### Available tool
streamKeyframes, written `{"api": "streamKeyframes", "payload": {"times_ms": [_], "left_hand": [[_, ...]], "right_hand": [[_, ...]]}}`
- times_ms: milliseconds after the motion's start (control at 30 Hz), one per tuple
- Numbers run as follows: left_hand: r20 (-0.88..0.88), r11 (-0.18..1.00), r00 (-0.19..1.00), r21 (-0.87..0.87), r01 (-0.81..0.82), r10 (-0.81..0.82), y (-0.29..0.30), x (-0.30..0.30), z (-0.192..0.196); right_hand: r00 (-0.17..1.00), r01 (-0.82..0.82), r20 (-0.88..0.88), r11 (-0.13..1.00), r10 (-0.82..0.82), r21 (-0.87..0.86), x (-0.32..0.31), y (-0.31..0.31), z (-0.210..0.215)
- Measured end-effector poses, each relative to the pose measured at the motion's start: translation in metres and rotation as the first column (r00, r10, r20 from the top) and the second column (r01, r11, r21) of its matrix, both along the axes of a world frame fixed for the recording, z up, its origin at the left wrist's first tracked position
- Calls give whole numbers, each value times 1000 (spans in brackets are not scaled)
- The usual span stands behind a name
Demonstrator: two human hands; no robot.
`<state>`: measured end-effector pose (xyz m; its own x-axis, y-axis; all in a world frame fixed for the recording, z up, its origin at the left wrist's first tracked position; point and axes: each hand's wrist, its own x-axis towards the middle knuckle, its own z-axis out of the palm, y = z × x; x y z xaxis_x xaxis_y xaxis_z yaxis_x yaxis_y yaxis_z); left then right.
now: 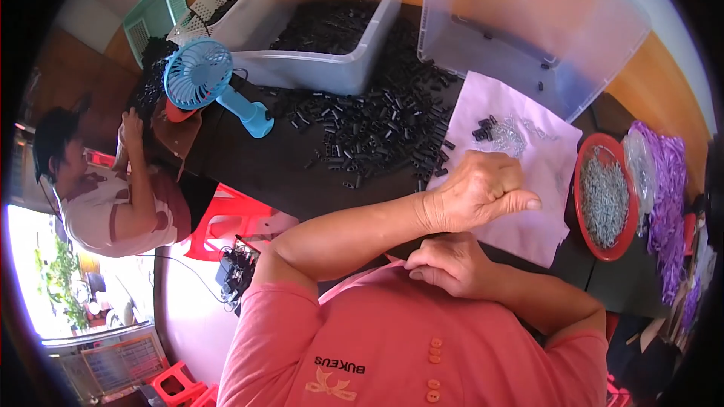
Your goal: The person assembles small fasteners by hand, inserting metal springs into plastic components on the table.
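My left hand (pixel 483 192) is over the near-left part of a pink cloth (pixel 539 188). Its fingers curl under and the thumb points right; whatever they hold, if anything, is hidden. Close to my chest, just below the left hand, my right hand (pixel 455 264) is closed with its fingers folded in; nothing shows in it. On the cloth, beyond my left hand, lie a few black plastic pieces (pixel 485 130) beside a small heap of shiny metal parts (pixel 509 136). To the left spreads a large loose pile of short black tubular pieces (pixel 377 132).
A red basket (pixel 581 215) of small grey metal parts is at the right, beside purple strips (pixel 667 211). Behind are a clear bin (pixel 302 64) of black pieces and another clear bin (pixel 490 0). A blue fan (pixel 200 75) stands left, near another person (pixel 113 196) at work.
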<state>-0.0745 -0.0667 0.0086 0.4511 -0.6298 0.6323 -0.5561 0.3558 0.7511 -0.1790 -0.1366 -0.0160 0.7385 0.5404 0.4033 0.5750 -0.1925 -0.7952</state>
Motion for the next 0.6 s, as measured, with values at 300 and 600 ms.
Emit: {"api": "streamKeyframes", "payload": {"times_ms": [300, 600], "left_hand": [[289, 992, 954, 72, -107, 82, -5, -11, -16], [211, 992, 977, 114, -53, 28, -5, -12, -16]], "right_hand": [[999, 5, -36, 999, -3, 54, -3, 2, -3], [999, -7, -37, 1000, 8, 13, -3, -2, -2]]}}
